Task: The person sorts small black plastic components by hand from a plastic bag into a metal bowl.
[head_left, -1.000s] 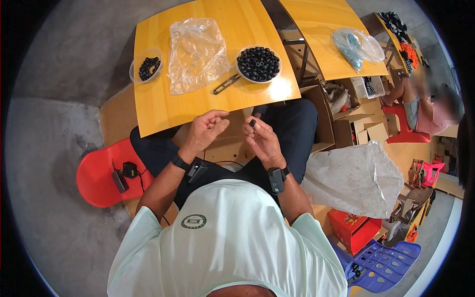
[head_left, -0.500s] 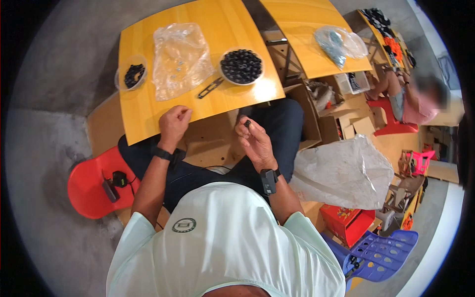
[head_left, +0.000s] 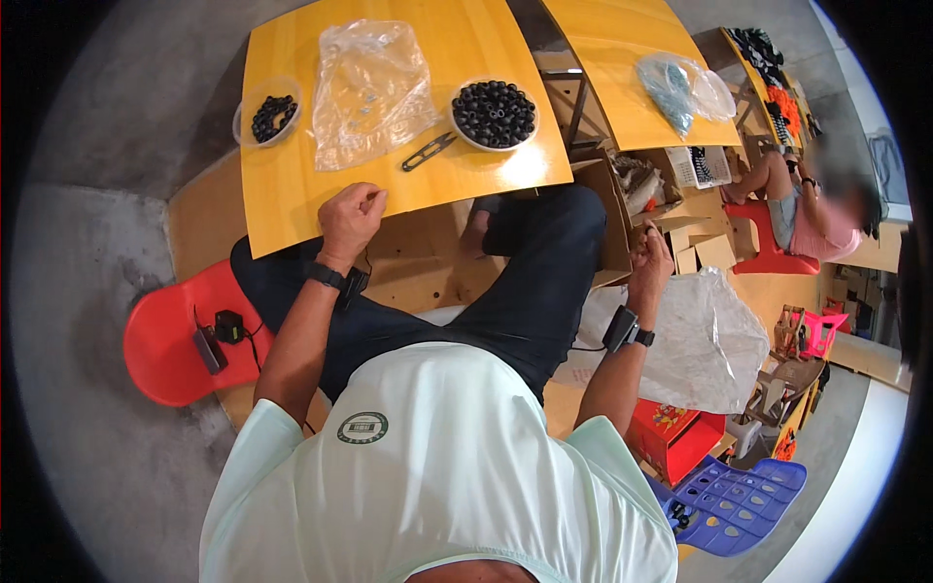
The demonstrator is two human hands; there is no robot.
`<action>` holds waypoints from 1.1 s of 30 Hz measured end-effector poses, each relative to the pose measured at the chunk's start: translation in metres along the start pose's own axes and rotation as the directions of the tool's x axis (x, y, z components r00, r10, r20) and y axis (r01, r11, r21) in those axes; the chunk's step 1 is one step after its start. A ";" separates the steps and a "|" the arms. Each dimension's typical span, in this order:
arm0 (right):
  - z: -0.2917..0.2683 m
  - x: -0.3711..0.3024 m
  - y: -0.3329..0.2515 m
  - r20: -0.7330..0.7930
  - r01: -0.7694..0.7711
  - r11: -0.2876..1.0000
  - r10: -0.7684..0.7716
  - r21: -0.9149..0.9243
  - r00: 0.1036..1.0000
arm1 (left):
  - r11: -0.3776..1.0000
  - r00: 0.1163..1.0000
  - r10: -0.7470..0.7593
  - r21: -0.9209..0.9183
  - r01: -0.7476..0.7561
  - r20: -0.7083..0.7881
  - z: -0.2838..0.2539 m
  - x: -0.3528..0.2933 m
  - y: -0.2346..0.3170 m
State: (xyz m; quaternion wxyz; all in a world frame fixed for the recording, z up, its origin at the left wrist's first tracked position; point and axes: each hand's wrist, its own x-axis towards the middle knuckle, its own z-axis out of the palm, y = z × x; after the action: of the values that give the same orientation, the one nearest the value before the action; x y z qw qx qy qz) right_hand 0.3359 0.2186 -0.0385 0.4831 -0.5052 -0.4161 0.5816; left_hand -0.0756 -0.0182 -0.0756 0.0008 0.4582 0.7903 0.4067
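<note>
At the near edge of the yellow table, my left hand (head_left: 352,222) is curled with thumb and fingers pressed together. Whatever it may pinch is too small to make out. My right hand (head_left: 649,267) is off to the right, beyond my knee and beside an open cardboard box (head_left: 610,219). A dark spot shows at its closed fingertips, apparently a small black part. On the table are a bowl of small black ring-like parts (head_left: 494,115), black thread snips (head_left: 428,153), a crumpled clear plastic bag (head_left: 374,92) and a smaller tub (head_left: 247,122) with fewer black parts.
A second yellow table (head_left: 622,58) carries a bag of bluish material (head_left: 666,92). A whitish sack (head_left: 695,335) lies right of my legs, near a red box (head_left: 671,437) and a blue plastic chair (head_left: 743,505). Another person (head_left: 812,219) sits at the far right.
My right hand has swung out to the right, from between my knees to beside the cardboard box. The left hand keeps its pinch at the table edge. The view has shifted slightly.
</note>
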 end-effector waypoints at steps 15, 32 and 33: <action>0.132 -0.031 -0.020 0.357 0.344 0.862 -0.209 -0.373 0.910 | 0.998 0.992 -0.070 0.004 0.070 0.106 -0.008 0.008 -0.004; 0.270 0.025 0.007 0.694 0.748 0.245 -0.279 -0.618 0.664 | 0.994 0.996 0.078 -0.071 -0.081 -0.045 -0.006 0.004 -0.003; 0.270 0.028 0.009 0.711 0.762 0.197 -0.276 -0.617 0.647 | 0.994 0.996 0.073 -0.073 -0.076 -0.050 -0.006 0.005 -0.002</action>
State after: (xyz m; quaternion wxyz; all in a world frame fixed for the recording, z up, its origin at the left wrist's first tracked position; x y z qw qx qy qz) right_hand 0.0671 0.2456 -0.0141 0.1989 -0.3475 -0.9028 0.1569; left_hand -0.0823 -0.0192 -0.0712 -0.0157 0.4773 0.7566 0.4465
